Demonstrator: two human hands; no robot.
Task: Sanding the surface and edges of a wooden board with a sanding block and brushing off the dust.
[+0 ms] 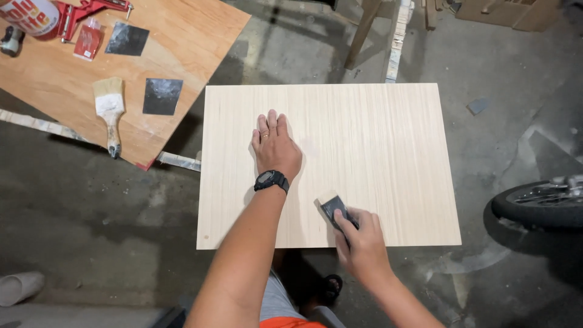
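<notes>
A pale rectangular wooden panel (364, 152) with fine straight grain lies flat in the middle of the scene, above a stained grey concrete floor (91, 206), its near edge close to the person's body. The left hand (276, 146) rests on it palm down, fingers straight and together, open and gripping nothing; a black wristwatch (271, 180) sits on that wrist. Placed flat on the left half of the panel, the hand seems to pin the board so it does not slide. The right hand (361, 240) is closed around a small dark sanding block (334, 209), fingers on top pressing it against the panel near the near edge, right of the left hand; the block lies flat, its face in full contact with the wood. To the far left a brownish plywood sheet (182, 36) holds a pale-bristled paintbrush (110, 112), two dark squares of sandpaper (162, 96) lying apart from each other, and a red corner clamp (85, 9), all well apart from both hands. At the right edge, part of a black tyre (537, 206) shows.
</notes>
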